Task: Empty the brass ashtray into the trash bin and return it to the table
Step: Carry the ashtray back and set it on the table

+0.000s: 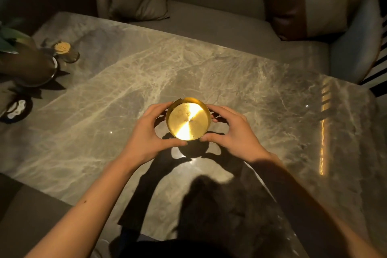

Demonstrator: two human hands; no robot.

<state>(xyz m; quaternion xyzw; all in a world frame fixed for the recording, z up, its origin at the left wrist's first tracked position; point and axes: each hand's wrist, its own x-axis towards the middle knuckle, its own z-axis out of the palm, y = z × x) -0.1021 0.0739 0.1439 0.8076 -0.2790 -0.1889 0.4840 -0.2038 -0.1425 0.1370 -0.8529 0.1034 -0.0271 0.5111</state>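
1. At the far left of the worktop point(240, 73) I see a toothpick jar point(63, 50).
2. My left hand point(150, 130) clamps the left side of the brass ashtray point(188, 120).
3. The ashtray is in the middle, near me.
4. My right hand point(232, 132) clamps its right side.

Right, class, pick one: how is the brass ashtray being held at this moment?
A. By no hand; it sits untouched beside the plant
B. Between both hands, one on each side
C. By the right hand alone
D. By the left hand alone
B: the left hand and the right hand cup opposite sides of the brass ashtray over the marble table.
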